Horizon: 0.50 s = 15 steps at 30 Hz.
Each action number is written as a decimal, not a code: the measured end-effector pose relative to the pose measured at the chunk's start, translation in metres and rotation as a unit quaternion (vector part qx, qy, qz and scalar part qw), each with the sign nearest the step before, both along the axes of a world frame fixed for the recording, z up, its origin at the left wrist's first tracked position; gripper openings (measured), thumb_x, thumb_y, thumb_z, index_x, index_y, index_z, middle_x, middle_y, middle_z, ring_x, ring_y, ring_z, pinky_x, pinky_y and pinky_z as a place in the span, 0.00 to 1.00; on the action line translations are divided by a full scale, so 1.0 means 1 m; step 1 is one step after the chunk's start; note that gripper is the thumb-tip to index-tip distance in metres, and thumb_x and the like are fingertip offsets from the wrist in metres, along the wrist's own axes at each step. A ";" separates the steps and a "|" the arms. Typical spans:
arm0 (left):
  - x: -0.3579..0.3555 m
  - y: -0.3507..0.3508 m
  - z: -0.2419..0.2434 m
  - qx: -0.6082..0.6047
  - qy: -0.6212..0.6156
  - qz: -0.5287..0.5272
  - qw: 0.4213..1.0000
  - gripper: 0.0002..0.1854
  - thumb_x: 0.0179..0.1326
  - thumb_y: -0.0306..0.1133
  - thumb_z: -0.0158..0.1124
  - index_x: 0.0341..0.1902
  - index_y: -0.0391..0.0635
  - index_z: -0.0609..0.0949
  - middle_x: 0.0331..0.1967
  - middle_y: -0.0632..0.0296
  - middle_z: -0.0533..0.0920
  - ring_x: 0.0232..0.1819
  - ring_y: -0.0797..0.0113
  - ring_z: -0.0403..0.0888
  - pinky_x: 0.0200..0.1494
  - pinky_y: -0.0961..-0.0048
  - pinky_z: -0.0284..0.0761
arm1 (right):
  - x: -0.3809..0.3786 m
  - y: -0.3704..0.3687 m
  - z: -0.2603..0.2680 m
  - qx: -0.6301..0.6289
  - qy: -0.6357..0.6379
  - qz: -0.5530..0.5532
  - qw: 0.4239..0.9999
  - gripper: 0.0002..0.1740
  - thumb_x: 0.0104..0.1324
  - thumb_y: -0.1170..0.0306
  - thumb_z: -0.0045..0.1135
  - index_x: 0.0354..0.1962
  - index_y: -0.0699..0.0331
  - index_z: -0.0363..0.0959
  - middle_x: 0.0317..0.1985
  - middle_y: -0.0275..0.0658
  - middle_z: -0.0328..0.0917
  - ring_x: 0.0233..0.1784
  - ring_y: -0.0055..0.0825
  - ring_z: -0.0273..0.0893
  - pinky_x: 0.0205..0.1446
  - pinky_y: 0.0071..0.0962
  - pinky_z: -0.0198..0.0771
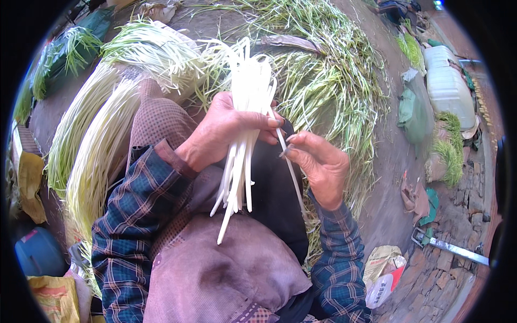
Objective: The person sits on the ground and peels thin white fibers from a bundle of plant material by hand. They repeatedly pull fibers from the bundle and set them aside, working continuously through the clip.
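My left hand (226,125) grips a bundle of pale, whitish vegetable stalks (251,84) above my lap. Their bright upper part is folded over, and the cut ends hang below my palm. One single stalk (294,177) slants down to the right from under my left thumb. At that stalk are the thumb and forefinger tips of my right hand (319,161), bent close together. Whether they pinch it cannot be made out. Something small and dark shows at these fingertips. A mauve apron (226,274) covers my lap beneath the bundle.
Long pale-green stalks (93,149) lie in sheaves on the left, with another sheaf (153,52) beyond my knee. Loose green leaf litter (335,89) heaps ahead and right. A blue container (40,252) stands lower left. At right are a white plastic tank (450,87) and a printed bag (383,274).
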State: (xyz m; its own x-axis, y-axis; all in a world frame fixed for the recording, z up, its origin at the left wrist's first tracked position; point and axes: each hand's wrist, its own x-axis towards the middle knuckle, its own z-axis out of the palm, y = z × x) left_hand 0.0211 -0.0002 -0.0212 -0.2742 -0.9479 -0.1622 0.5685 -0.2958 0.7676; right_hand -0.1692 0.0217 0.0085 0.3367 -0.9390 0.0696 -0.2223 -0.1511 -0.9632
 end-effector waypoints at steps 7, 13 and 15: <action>-0.002 0.001 0.000 -0.002 -0.042 -0.007 0.999 0.12 0.48 0.22 0.65 0.37 0.31 0.77 0.28 0.53 0.81 0.26 0.66 0.81 0.30 0.76 0.79 | 0.005 -0.008 -0.014 -0.156 0.060 -0.108 0.980 0.10 0.56 0.82 0.57 0.38 0.70 0.74 0.32 0.34 0.77 0.35 0.16 0.72 0.39 0.17 0.68; -0.008 0.000 -0.002 0.012 -0.056 -0.019 0.998 0.11 0.47 0.21 0.64 0.35 0.29 0.77 0.28 0.52 0.81 0.27 0.64 0.82 0.31 0.73 0.80 | -0.021 -0.026 -0.040 -0.189 0.116 -0.205 0.953 0.11 0.56 0.82 0.56 0.39 0.68 0.75 0.33 0.36 0.78 0.32 0.17 0.74 0.33 0.19 0.71; -0.006 0.000 -0.003 0.012 -0.077 -0.004 0.997 0.11 0.47 0.21 0.64 0.35 0.29 0.77 0.27 0.52 0.81 0.27 0.64 0.82 0.31 0.73 0.80 | -0.040 -0.024 -0.051 -0.145 0.008 -0.252 0.957 0.14 0.57 0.83 0.54 0.41 0.64 0.75 0.32 0.35 0.78 0.31 0.15 0.74 0.30 0.14 0.71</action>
State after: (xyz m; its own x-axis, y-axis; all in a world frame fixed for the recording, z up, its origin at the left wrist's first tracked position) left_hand 0.0156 0.0002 -0.0241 -0.2511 -0.9415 -0.2249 0.4426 -0.3183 0.8383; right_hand -0.2092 -0.0019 -0.0427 -0.1502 -0.9246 0.3502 -0.3506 -0.2814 -0.8932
